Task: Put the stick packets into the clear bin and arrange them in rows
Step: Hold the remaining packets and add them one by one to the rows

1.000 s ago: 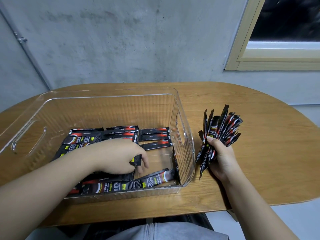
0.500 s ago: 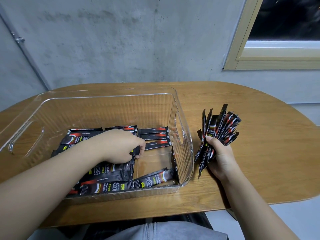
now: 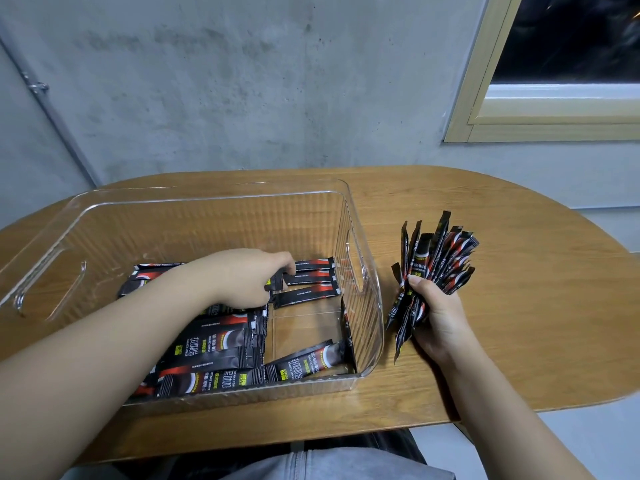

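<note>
The person's left hand (image 3: 247, 277) is down inside the clear bin (image 3: 372, 306), fingers curled, pinching the end of a black stick packet (image 3: 275, 284) between thumb and forefinger. That packet lies among the ones already laid on the bin floor, and the forefinger tip reaches to the near end of three short packets (image 3: 313, 280) lined up one behind another just beyond the hand, toward the bin's right wall. Under and behind the left wrist, a wider layer of flat packets (image 3: 211, 344) covers the floor, black with red swooshes and yellow labels (the print is too small to read properly). One more packet (image 3: 304, 360) lies slanted near the front wall, to the right of the forearm, and a single packet (image 3: 346, 327) stands on edge against the bin's right wall. Between these a bare patch of clear floor shows.

The right hand (image 3: 434, 313) sits outside the bin, just to the right of its wall, resting low on the wooden table (image 3: 519, 306). Its fingers are wrapped tight around a thick bundle of packets (image 3: 436, 261), which fan upward and outward above the fist, with a few ends poking down below it toward the tabletop. The bundle and the bin wall are near but apart.
</note>
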